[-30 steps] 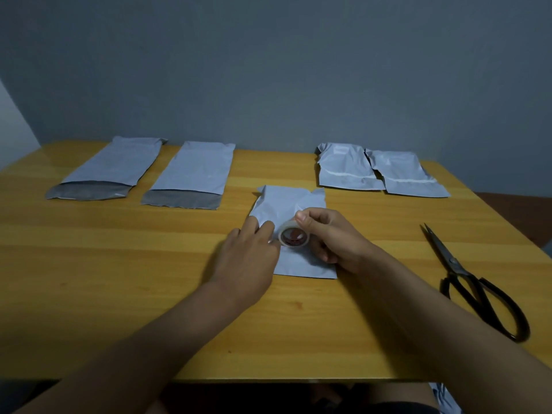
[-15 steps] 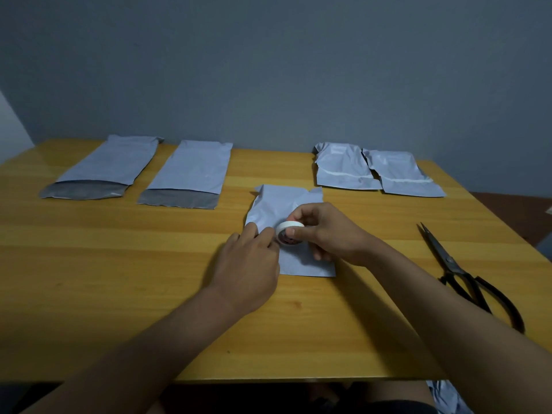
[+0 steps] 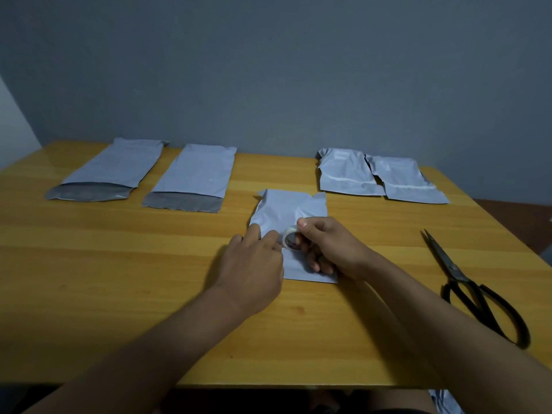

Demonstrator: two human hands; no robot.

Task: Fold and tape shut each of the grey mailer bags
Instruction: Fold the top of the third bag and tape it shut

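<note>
While two unfolded bags [image 3: 110, 171] lay flat at the desk's [image 3: 119, 264] far left, the left hand [image 3: 254, 264] pressed loosely extended fingers [image 3: 270, 239] on the folded bag [image 3: 286, 210] at centre. Beside it, the right hand [image 3: 331, 249] pinched a tape roll [image 3: 290, 239] on that bag. Thin, limp and slick, the film likely needed pinning near the fold; scissors [image 3: 466, 282] lay right.

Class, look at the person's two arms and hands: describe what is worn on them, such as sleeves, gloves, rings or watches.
Both forearms are bare up to the frame's edge, with no sleeves showing. The left hand and right hand wear no gloves, and no ring, watch or bracelet shows on either. Fingernails look short and unpainted.
</note>
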